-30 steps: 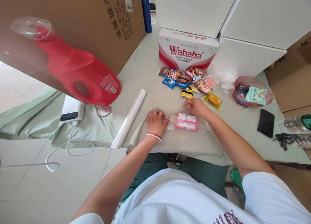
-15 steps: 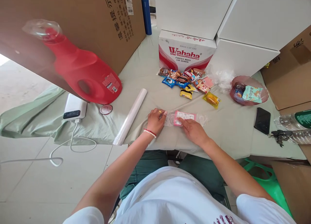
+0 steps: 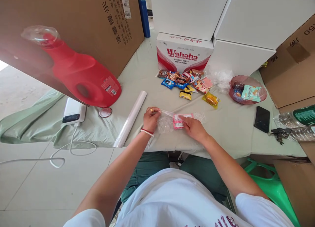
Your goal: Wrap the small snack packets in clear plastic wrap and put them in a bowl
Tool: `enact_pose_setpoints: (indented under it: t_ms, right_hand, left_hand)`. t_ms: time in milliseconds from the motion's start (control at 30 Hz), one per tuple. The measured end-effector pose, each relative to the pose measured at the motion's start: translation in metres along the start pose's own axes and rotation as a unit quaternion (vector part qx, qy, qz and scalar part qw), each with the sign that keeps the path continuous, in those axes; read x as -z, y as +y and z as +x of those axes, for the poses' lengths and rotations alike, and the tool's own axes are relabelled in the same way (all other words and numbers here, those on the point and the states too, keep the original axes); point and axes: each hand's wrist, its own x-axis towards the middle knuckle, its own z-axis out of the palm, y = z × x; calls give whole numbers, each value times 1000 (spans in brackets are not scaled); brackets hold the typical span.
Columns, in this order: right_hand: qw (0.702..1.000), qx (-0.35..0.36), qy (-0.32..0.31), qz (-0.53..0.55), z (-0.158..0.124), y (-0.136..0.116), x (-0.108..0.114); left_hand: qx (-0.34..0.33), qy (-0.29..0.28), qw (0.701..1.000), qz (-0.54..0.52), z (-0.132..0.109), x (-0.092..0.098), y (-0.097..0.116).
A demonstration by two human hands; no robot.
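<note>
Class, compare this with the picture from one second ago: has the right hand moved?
Yes. Judged against the Wahaha box, the right hand has moved down the view, farther from the box.

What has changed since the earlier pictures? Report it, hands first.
The right hand let go of the clear wrap it was pinching up a second ago and came down onto the pink packet. The left hand, earlier lying on the wrap, now pinches its edge. The white roll, red bottle and snack pile stayed put.
</note>
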Motion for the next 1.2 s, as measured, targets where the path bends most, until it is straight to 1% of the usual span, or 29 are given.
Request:
enact_pose_setpoints:
  t_ms: [67,133,200,300,367,467,500,567,633,667,700,767,833,867,900,967,1033,1100,1200]
  right_hand:
    - [999,4,-23,-32,-2,-5,1]
    - [997,-4,-39,-63,-4,-11,1]
    - [996,-5,-45,-81,-5,-14,1]
    - [995,-6,-47,-91,-7,-16,0]
    - [995,-10,-48,-91,-8,-16,-1]
    - [994,-15,-50,-91,-9,-17,-2]
    - [994,-16,-50,-93,-9,-17,-3]
    - [994,-18,-46,-96,-9,-18,-4]
    - [994,-18,-40,-97,-10,-19,-5]
    - [994,-17,-36,-97,-10,-19,-6]
    - [995,-17,-32,-98,-11,-20,-6]
    - [995,-15,-25,-99,-13,-20,-7]
    - [995,-11,-18,-96,-14,-20,-9]
    - [995,-7,-14,-95,-15,-20,-9]
    - [995,-4,-12,-95,-15,-20,-9]
    - [995,0,-9,-97,-15,-20,-10]
    - [995,-2,-7,-99,-14,-19,-10]
    - [995,-3,-6,-97,-13,-18,-11]
    - [996,-3,-6,-87,-12,-18,-12]
  left_hand:
    - [21,-21,999,-28,-1,6,4]
    - [35,-36,999,-12,-4,9,9]
    - [38,-42,996,61,-6,9,16]
    - [25,-73,977,200,-10,7,24]
    - [31,-79,967,239,-12,8,26]
    - [46,-74,963,255,-16,14,24]
    - [44,-84,958,272,-17,17,22]
    - [30,-113,935,335,-22,22,17]
    - [12,-126,910,394,-26,25,10]
    - [2,-123,905,407,-29,26,7]
    - [-7,-116,907,405,-31,27,5]
    - [-29,-99,927,361,-35,29,2]
    - [-70,-77,946,306,-38,29,4]
    - [-99,-63,950,290,-39,28,7]
    - [-130,-51,948,286,-40,27,11]
    - [-181,-44,933,308,-41,23,22]
    - [-216,-69,915,334,-42,20,32]
    - [-259,-115,894,347,-45,21,37]
    - [-328,-186,851,365,-54,28,33]
